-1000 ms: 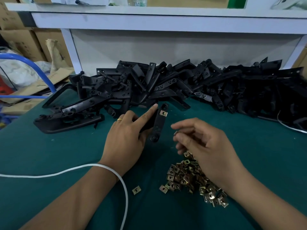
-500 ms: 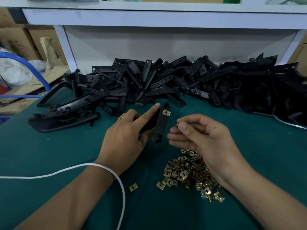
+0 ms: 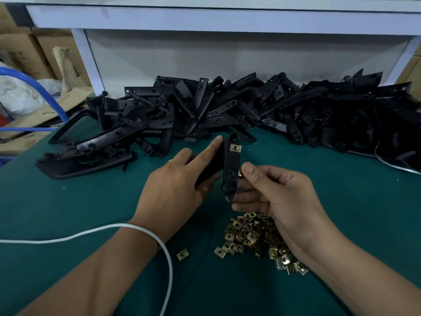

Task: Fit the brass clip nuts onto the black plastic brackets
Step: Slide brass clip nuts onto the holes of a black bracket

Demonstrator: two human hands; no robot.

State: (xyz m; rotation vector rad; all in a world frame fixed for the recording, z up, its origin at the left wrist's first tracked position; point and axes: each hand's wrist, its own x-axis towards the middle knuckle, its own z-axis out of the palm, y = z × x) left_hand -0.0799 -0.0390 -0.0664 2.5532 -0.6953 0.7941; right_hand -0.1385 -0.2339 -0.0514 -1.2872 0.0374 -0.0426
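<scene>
Green matting [image 3: 68,213] covers the bench, with a white shelf frame [image 3: 205,19] at the far edge. Along the far side sprawls a heap of black plastic brackets [image 3: 273,110]. Near the right forearm lies a pile of brass clip nuts [image 3: 252,236]. At centre, the left hand [image 3: 175,190] grips one bracket [image 3: 231,169], forefinger stretched along it; a fitted nut [image 3: 235,148] sits near its far end. The right hand [image 3: 280,197] seems to pinch another nut [image 3: 240,173] against the bracket's right edge, though it is mostly hidden. One stray nut [image 3: 182,254] lies apart, left of the pile.
</scene>
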